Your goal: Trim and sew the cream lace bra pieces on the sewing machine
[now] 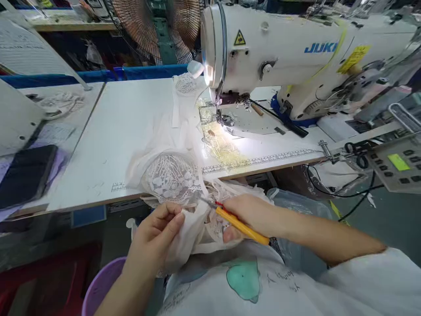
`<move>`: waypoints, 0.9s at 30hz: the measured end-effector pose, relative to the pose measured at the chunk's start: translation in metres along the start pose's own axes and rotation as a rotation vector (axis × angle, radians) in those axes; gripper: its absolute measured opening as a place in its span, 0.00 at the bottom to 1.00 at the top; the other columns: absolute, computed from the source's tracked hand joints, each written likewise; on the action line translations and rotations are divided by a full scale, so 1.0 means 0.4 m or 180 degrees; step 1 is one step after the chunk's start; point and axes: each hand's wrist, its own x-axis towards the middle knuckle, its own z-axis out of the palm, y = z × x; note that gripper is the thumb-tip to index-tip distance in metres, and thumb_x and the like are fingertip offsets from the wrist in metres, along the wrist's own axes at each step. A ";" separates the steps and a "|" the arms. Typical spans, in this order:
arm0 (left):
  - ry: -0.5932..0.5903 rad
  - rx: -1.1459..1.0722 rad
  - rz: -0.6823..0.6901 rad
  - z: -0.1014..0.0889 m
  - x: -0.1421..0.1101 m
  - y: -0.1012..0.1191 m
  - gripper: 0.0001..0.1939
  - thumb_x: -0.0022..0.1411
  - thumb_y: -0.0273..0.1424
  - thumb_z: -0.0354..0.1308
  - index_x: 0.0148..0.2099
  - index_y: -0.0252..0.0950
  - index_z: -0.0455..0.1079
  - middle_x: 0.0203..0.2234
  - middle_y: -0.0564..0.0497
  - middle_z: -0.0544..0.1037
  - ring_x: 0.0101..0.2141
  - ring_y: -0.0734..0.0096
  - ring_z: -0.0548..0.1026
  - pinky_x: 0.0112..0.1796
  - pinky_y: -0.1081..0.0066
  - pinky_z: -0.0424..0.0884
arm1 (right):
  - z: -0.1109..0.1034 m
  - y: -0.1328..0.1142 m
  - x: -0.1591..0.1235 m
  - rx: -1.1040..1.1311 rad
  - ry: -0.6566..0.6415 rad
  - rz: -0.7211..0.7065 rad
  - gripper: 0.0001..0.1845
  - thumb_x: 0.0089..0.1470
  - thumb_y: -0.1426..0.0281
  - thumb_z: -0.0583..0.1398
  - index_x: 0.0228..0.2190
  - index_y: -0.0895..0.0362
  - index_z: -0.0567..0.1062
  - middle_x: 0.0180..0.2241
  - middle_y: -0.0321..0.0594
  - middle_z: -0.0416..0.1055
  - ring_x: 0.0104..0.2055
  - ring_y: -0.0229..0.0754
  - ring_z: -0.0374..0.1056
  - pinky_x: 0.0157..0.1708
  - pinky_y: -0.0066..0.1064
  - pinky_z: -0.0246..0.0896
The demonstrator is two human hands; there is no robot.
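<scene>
- Here's the left hand (154, 237), thumb and fingers pinched together on the white fabric (189, 230), just above the lap.
- And the right hand (248, 215), closed around a yellow-handled cutter (241, 226), its metal tip angled far and left, right at the fabric by the near edge of the tabletop (125, 114).
- Just beyond the hands, a lace cup (171, 177) lies over that near edge, with sheer cloth trailing far across the white surface to a smaller lace piece (186, 84).
- Over to the right, the sewing machine (279, 48), lamp glowing by its needle; a shiny yellowish patch (223, 145) sits below, with a printed ruler (263, 160) along the edge.
- Far side, there's a fan (161, 26) behind the tabletop.
- Out left, a dark flat device (28, 175) rests on papers.
- Down low, a purple bin (105, 283) at near left, a clear plastic bag (299, 206) at right.
</scene>
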 end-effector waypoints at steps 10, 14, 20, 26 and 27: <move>-0.0158 0.0726 0.0656 0.036 -0.016 0.018 0.11 0.57 0.40 0.59 0.31 0.38 0.69 0.25 0.53 0.72 0.28 0.73 0.69 0.28 0.76 0.66 | 0.008 -0.039 0.039 0.1071 0.1415 -0.1269 0.12 0.48 0.67 0.62 0.26 0.55 0.61 0.28 0.35 0.65 0.30 0.36 0.60 0.30 0.26 0.57; -0.0356 0.1189 0.0988 0.049 -0.009 0.028 0.10 0.59 0.38 0.55 0.31 0.37 0.69 0.25 0.53 0.74 0.27 0.71 0.71 0.28 0.75 0.69 | 0.028 -0.043 0.065 0.1149 0.1216 -0.1198 0.16 0.42 0.70 0.62 0.23 0.54 0.57 0.28 0.33 0.65 0.28 0.34 0.59 0.26 0.25 0.56; -0.0586 0.2795 0.2094 0.021 -0.010 -0.006 0.08 0.63 0.32 0.48 0.41 0.39 0.67 0.31 0.52 0.78 0.30 0.70 0.75 0.30 0.73 0.70 | 0.022 -0.022 0.012 0.0986 0.1325 -0.1038 0.09 0.45 0.73 0.58 0.25 0.54 0.60 0.26 0.33 0.64 0.26 0.35 0.60 0.26 0.26 0.59; -0.0262 0.3810 0.2763 -0.045 -0.030 -0.043 0.09 0.64 0.30 0.46 0.41 0.38 0.67 0.32 0.51 0.78 0.33 0.66 0.75 0.36 0.68 0.68 | 0.000 0.014 -0.104 0.1229 0.1859 -0.0890 0.10 0.49 0.78 0.57 0.30 0.53 0.62 0.28 0.34 0.64 0.31 0.38 0.65 0.34 0.32 0.64; -0.0396 0.3734 0.2666 -0.053 -0.037 -0.039 0.08 0.64 0.31 0.47 0.40 0.39 0.67 0.31 0.52 0.78 0.32 0.68 0.75 0.35 0.70 0.68 | -0.001 0.019 -0.123 0.1232 0.1905 -0.0836 0.10 0.50 0.78 0.57 0.30 0.52 0.62 0.28 0.34 0.64 0.32 0.38 0.65 0.35 0.33 0.64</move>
